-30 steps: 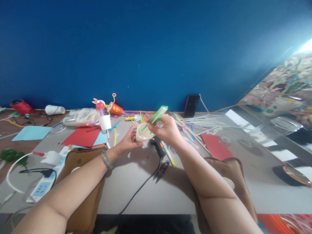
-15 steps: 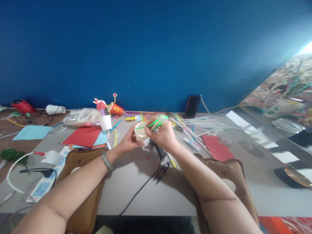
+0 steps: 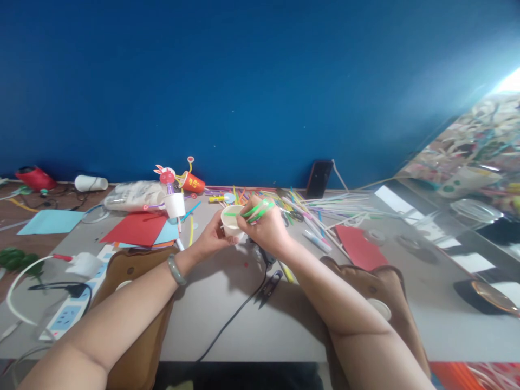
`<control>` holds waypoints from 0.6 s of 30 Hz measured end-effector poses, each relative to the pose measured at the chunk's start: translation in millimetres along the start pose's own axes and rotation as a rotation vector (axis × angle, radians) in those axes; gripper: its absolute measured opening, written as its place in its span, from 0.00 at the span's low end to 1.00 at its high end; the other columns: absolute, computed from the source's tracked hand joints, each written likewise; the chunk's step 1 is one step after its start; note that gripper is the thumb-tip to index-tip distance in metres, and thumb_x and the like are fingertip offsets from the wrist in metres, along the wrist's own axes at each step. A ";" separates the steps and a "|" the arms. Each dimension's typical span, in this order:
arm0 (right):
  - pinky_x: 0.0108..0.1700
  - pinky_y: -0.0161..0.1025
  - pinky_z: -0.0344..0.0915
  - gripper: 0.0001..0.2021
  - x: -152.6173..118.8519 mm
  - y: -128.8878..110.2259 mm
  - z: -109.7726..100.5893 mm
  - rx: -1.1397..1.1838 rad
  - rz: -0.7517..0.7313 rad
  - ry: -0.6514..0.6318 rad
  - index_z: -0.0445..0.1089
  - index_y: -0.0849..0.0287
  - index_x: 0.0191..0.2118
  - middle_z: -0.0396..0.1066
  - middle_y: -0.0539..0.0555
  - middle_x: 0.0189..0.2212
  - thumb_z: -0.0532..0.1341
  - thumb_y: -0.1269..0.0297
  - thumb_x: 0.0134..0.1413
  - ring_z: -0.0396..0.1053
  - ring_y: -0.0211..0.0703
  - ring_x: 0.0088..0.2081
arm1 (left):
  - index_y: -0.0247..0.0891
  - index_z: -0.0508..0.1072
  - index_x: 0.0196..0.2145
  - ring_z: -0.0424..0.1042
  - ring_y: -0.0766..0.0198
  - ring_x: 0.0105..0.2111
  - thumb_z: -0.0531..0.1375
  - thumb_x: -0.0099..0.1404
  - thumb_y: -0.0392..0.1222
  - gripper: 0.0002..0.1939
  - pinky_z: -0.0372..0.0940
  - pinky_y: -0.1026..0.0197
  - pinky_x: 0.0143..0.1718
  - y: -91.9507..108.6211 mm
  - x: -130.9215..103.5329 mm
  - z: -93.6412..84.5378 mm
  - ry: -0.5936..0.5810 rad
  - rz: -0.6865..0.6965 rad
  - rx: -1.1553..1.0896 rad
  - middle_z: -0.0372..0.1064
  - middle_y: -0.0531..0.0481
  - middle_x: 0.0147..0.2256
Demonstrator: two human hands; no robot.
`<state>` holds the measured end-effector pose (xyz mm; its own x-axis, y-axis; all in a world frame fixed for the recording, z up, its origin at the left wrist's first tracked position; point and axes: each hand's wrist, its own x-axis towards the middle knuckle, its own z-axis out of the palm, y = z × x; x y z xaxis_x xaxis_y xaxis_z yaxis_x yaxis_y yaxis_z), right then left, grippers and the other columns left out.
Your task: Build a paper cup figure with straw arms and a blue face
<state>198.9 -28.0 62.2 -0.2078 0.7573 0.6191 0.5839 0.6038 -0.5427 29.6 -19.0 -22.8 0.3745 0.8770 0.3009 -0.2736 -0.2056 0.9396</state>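
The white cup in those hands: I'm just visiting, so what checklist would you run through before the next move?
1. Cup held: ok; the left hand grips the white cup from the side.
2. Green item held: ok; the right hand grips the green item, one end at the cup's opening.
3. Green end touching the cup's inner wall: cannot tell.
4. Snips away from the fingers: ok; they lie on the tabletop, apart from both hands.
5. Front working area free of cord: not ok; a black cord crosses it to the near edge.
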 end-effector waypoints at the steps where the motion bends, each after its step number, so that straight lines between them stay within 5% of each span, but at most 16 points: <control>1: 0.37 0.39 0.64 0.04 0.0 0.2 0.7 -0.003 -0.007 -0.005 0.66 0.56 0.25 0.70 0.48 0.21 0.62 0.70 0.47 0.65 0.38 0.24 | 0.42 0.63 0.62 0.68 0.46 0.56 0.74 0.52 0.48 0.43 0.64 0.48 0.55 0.5 0.2 0.4 0.006 0.007 0.011 0.67 0.39 0.58; 8: 0.44 0.43 0.65 0.06 0.1 3.5 2.7 0.022 -0.070 -0.069 0.74 0.56 0.30 0.75 0.52 0.25 0.60 0.71 0.51 0.73 0.44 0.31 | 0.42 0.63 0.63 0.68 0.43 0.57 0.74 0.52 0.50 0.44 0.64 0.46 0.56 4.8 0.4 3.3 0.030 0.019 0.048 0.68 0.39 0.57; 18: 0.42 0.42 0.64 0.04 -0.9 4.2 2.4 -0.027 -0.021 -0.089 0.70 0.57 0.26 0.70 0.50 0.22 0.62 0.70 0.49 0.68 0.42 0.28 | 0.44 0.62 0.62 0.69 0.46 0.55 0.74 0.52 0.46 0.43 0.65 0.47 0.55 3.1 -2.7 3.8 0.033 -0.007 0.004 0.69 0.40 0.55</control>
<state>199.7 -25.5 58.0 -0.2881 0.7647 0.5764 0.5994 0.6134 -0.5142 31.1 -23.7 -20.1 0.3466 0.8925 0.2887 -0.2675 -0.2010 0.9424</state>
